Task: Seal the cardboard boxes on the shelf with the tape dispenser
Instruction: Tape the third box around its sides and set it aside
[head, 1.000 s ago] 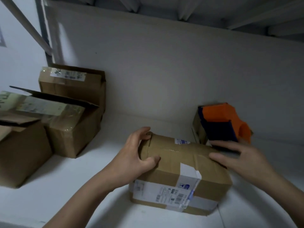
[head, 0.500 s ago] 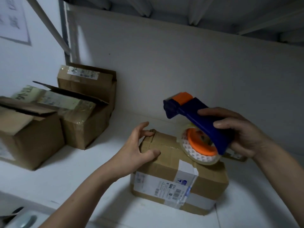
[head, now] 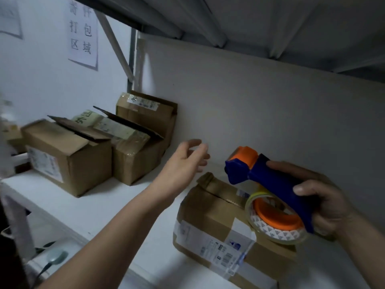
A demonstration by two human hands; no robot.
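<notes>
Well left of the labelled box (head: pixel 210 213) on the shelf (head: pixel 87 203) I see three more cardboard boxes (head: pixel 68 157) clustered. My left hand (head: pixel 183 163) hovers near that box's left end, fingers spread and holding nothing; over its right end my right hand (head: pixel 327 207) grips the tape dispenser (head: pixel 268 182).

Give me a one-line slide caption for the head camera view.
Right hand holds a blue-and-orange tape dispenser over a labelled cardboard box on a white shelf; left hand open, touching nothing.
</notes>
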